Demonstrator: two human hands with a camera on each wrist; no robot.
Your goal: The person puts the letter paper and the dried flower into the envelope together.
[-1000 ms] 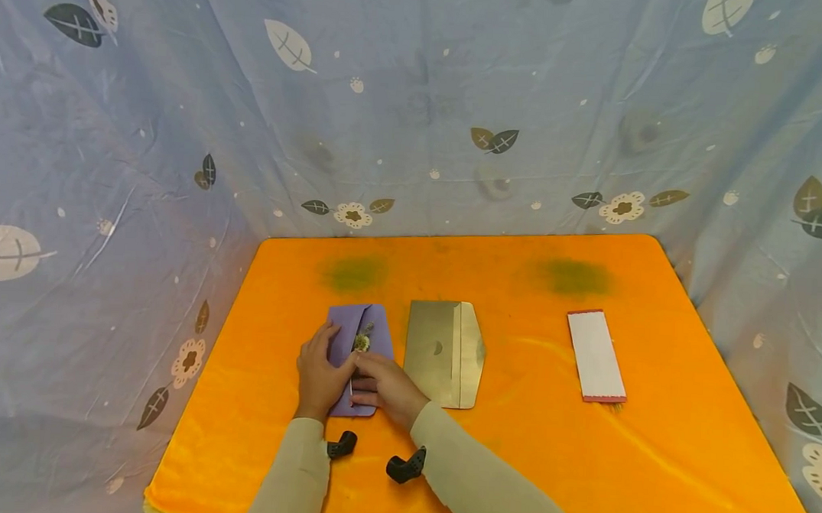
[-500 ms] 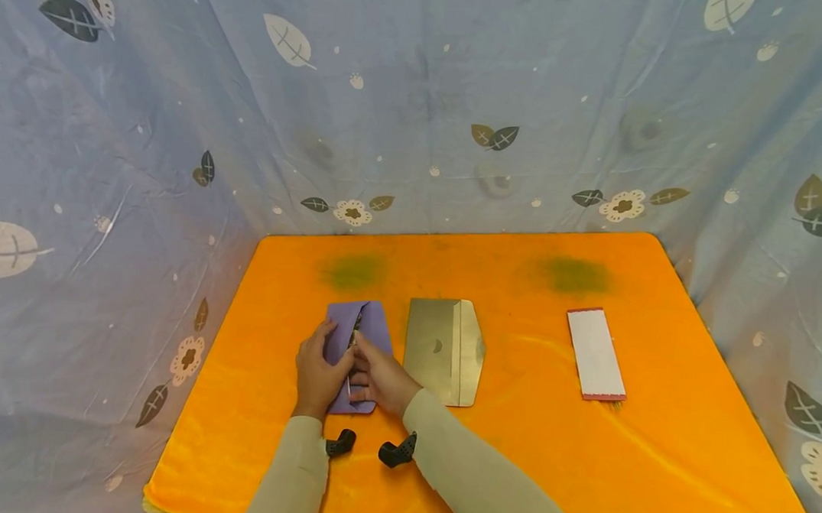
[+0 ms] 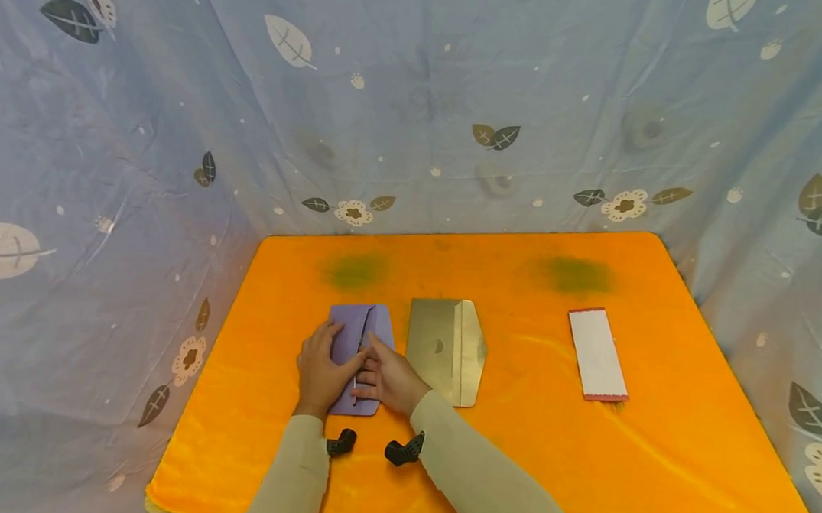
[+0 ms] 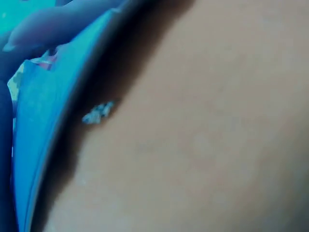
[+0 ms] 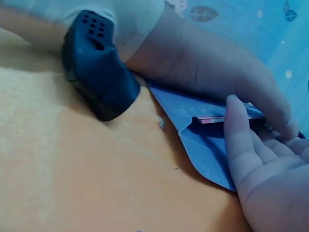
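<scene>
A: Item one, the grip?
B: Left hand (image 3: pixel 319 375), lower half of the head frame, left of centre: laid over a purple envelope (image 3: pixel 345 341), thumb reaching to the pocket's slit, not closed round anything. Right hand (image 3: pixel 388 378), just to its right: fingers fairly straight, tips touching the slit, likewise not clenched.

A: The envelope itself?
B: Flat, under the left hand, its long slit running nearly upright in the head frame. Flap side to the right.

A: Contents?
B: One pink-red-edged slip (image 5: pixel 210 119), end showing inside the pocket mouth, right of centre in the right wrist frame. Remainder hidden by fingers.

A: Adjacent stock?
B: One gold envelope (image 3: pixel 432 349), centre of the head frame, near the right hand; flap spread open to the right. One white card (image 3: pixel 597 355) with red ends, right side of the frame, well apart, slightly tilted.

A: Fittings?
B: Two pale sleeves (image 3: pixel 291 469); a black device (image 3: pixel 341 443) at each wrist.

A: Ground?
B: Orange cloth (image 3: pixel 684 467), two greenish patches along its upper part; blue leaf-and-flower curtain (image 3: pixel 419 73) across the top and both sides.
</scene>
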